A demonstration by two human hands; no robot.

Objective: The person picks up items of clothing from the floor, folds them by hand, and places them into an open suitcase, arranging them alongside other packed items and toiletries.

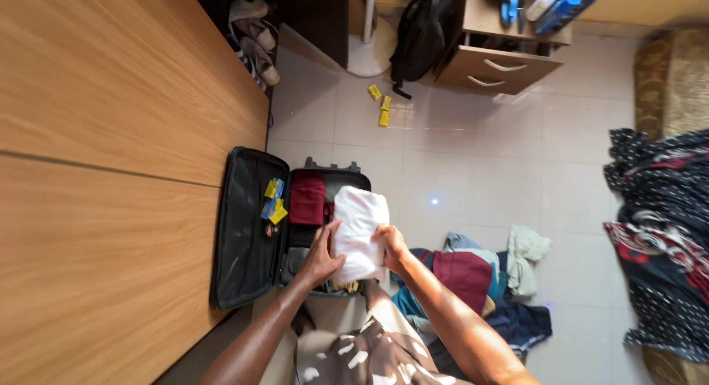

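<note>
A folded white garment lies on top of the contents of an open black suitcase on the floor. My left hand presses against the garment's left side. My right hand grips its right edge. A folded maroon garment sits packed in the suitcase beside the white one. Small yellow and blue packets rest in the suitcase lid's pocket.
A wooden wardrobe stands along the left. A pile of clothes lies on the tiled floor to my right. A patterned cloth drapes at the far right. A black backpack, a drawer unit and shoes stand at the back.
</note>
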